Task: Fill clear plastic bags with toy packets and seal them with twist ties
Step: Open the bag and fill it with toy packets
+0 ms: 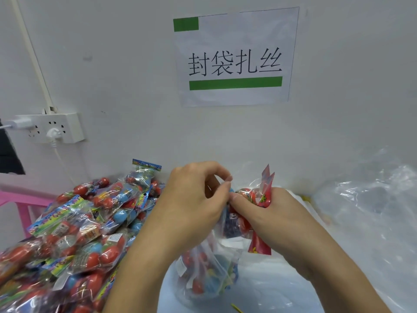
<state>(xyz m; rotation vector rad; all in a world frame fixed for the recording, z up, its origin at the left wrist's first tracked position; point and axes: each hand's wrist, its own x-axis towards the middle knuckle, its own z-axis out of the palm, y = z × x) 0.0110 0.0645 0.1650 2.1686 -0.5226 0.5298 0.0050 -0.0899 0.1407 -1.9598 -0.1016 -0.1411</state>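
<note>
The left hand [194, 199] pinches the mouth of the clear bag [203, 274], which hangs below both hands, apparently to hold it open. The right hand [268, 213] grips a toy packet [262, 195], probably feeding it in. More packets [74, 227] lie heaped left of the left hand.

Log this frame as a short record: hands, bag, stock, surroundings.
left hand: pinches the bag's mouth
right hand: grips the bag's gathered top with packets inside
bag: clear, partly filled, hanging below both hands
packets: loose pile to the left
sign: on the wall, above the hands
power strip: on the wall at left, two plugs in
spare plastic: at right
</note>
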